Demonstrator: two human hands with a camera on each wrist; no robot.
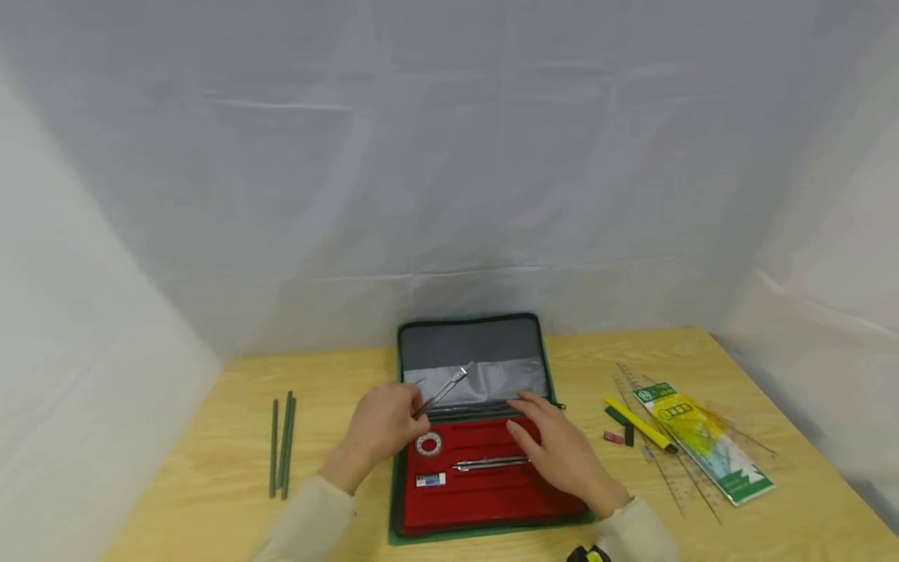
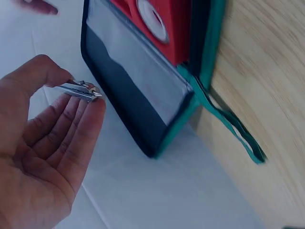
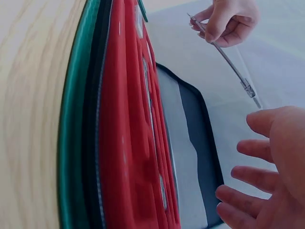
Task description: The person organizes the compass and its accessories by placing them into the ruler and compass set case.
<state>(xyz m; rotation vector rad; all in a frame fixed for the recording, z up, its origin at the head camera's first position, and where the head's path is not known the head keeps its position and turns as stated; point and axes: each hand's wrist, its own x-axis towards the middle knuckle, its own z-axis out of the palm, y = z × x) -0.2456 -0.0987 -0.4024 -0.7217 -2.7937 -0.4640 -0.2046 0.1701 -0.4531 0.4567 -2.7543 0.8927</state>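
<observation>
Head view: The left hand [image 1: 385, 423] holds the metal tool [image 1: 442, 393] in a narrow grip at its near end. From that grip the tool runs obliquely, away from the person and to the right, its far end seen against the lid [image 1: 470, 341]. The red tray [image 1: 492, 511] lies to the right of the left hand and nearer the person. Its slots [image 1: 477, 489] run roughly side to side, so the tool's long axis stands at a clear angle to them. Judgement: any move between tool and slots would turn on that angle. The right hand [image 1: 558, 453] holds nothing visible; its fingers are extended over the tray's right part. It is the nearer hand to the second tool [image 1: 485, 464], which lies along a slot; the left is nearer to the ring [image 1: 417, 445].

Left wrist view: The tool is pinched between thumb and index finger, held up clear of the tray and apart from the lid. Its far part is foreshortened; the full length cannot be judged here.

Right wrist view: The tool's slender point lies by the left hand's fingers, and its thicker end is directed towards the right hand. That hand's grip is wide, fingers spread. No contact between right hand and tool is seen.
</observation>
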